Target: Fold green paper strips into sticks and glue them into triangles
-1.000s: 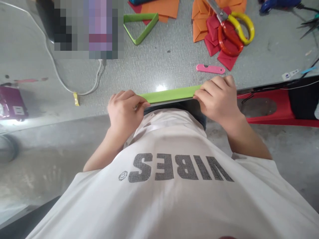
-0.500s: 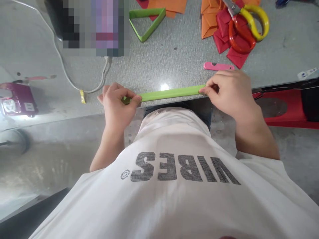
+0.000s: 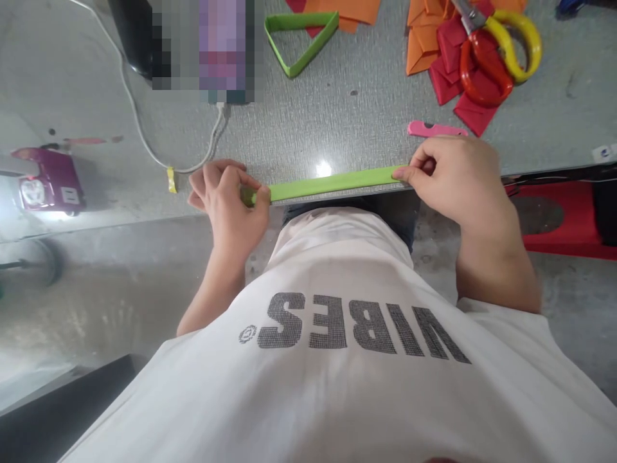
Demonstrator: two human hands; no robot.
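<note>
Pinching a green strip (image 3: 337, 185) near each end, I hold it along the near edge of the counter (image 3: 313, 122), the fingers of my left hand (image 3: 231, 206) and right hand (image 3: 460, 177) closed on it. Just beyond the right hand lies a pink tool (image 3: 434, 129); farther back, scissors (image 3: 502, 44) rest on folded red paper (image 3: 475, 117).

The strip (image 3: 332, 184) is plain lime green, the triangular frame (image 3: 314, 50) a deeper green. The scissors (image 3: 501, 42) have one yellow handle, one orange-red handle and silvery blades. Some folded papers (image 3: 423, 48) are orange, others red; the slim flat tool (image 3: 434, 129) is pink. The desk (image 3: 299, 128) is grey with fine streaks and dark spots. The cable (image 3: 154, 156) is white, its tag (image 3: 171, 180) yellow. The shirt (image 3: 313, 399) is white, its lettering (image 3: 332, 321) dark grey in a tiny grid.
</note>
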